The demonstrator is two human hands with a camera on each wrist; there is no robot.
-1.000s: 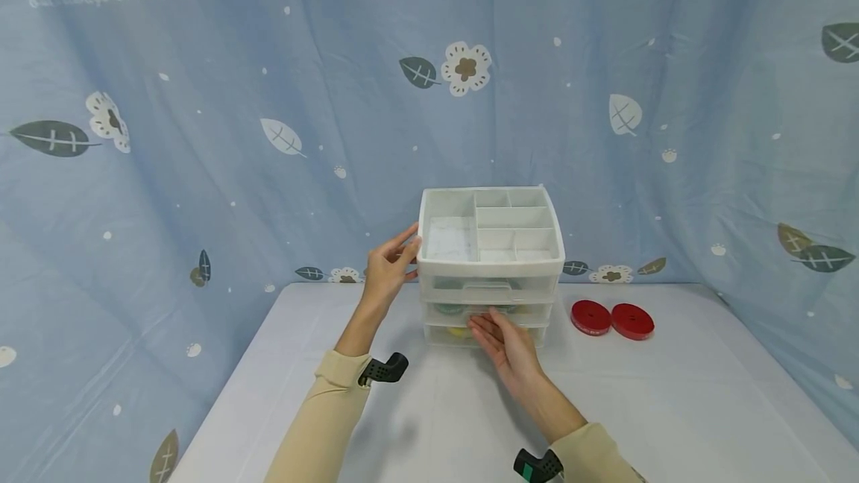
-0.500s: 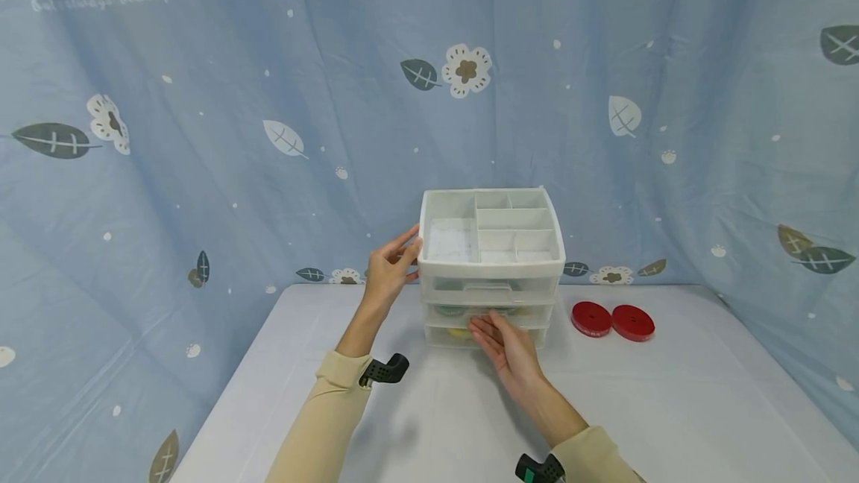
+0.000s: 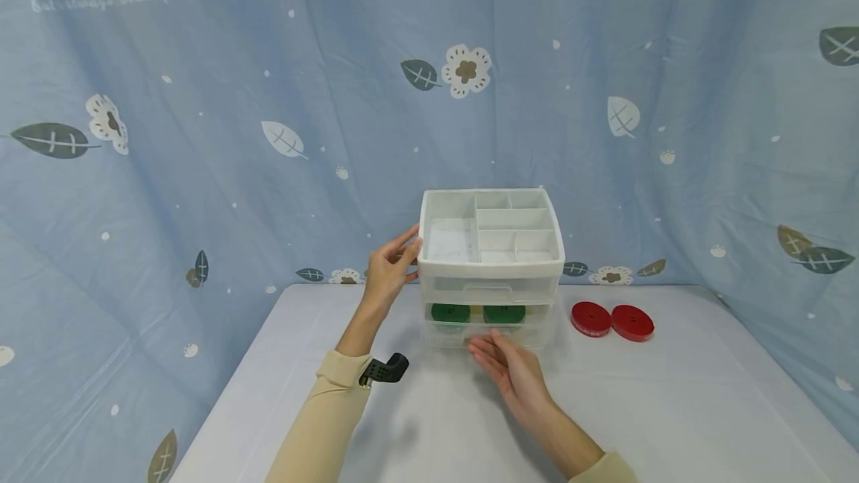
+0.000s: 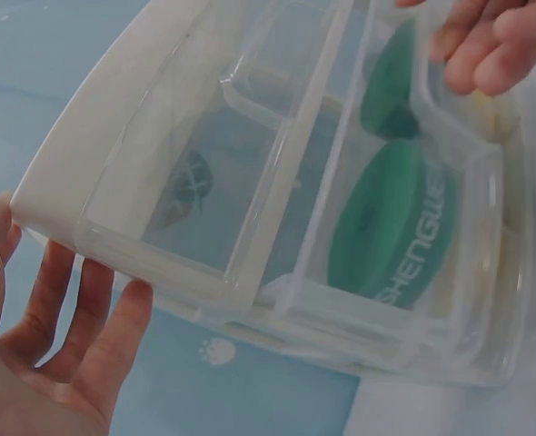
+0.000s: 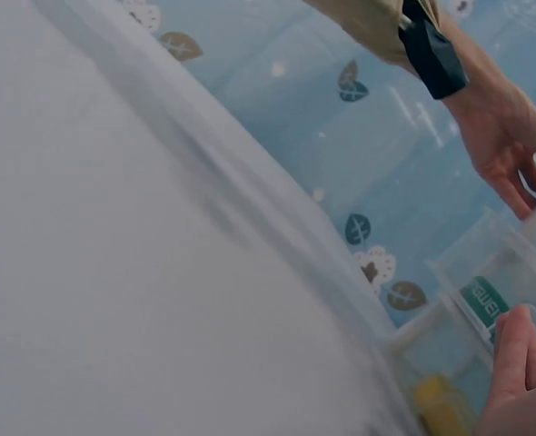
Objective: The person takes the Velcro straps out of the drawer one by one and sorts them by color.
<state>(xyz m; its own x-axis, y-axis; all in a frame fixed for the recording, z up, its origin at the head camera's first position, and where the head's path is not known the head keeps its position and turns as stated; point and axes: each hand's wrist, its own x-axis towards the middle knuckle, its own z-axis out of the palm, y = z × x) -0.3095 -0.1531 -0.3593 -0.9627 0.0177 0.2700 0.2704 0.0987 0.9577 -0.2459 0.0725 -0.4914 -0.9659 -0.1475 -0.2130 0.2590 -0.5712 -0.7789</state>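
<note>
A white plastic drawer organizer (image 3: 491,270) stands on the table, its clear middle drawer (image 3: 439,328) pulled partway out. Two green rolls show in that drawer, a left one (image 3: 450,313) and a right one (image 3: 504,314); lettering runs round the side of one green roll (image 4: 391,222). My left hand (image 3: 388,268) holds the organizer's left side near the top, thumb by the front corner. With the fingers of my right hand (image 3: 513,371) I grip the middle drawer's front at its handle, which the fingers partly hide. Something yellow (image 5: 441,404) sits in the lower drawer.
Two red rolls, a left one (image 3: 590,319) and a right one (image 3: 632,323), lie to the right of the organizer. A divided tray (image 3: 450,238) forms its top. Behind the white-covered table (image 3: 671,393) hangs a blue printed curtain (image 3: 335,95).
My right hand has moved toward me and slightly down, drawing out the middle drawer and bringing the green rolls into clear view. The left hand has stayed on the organizer's side.
</note>
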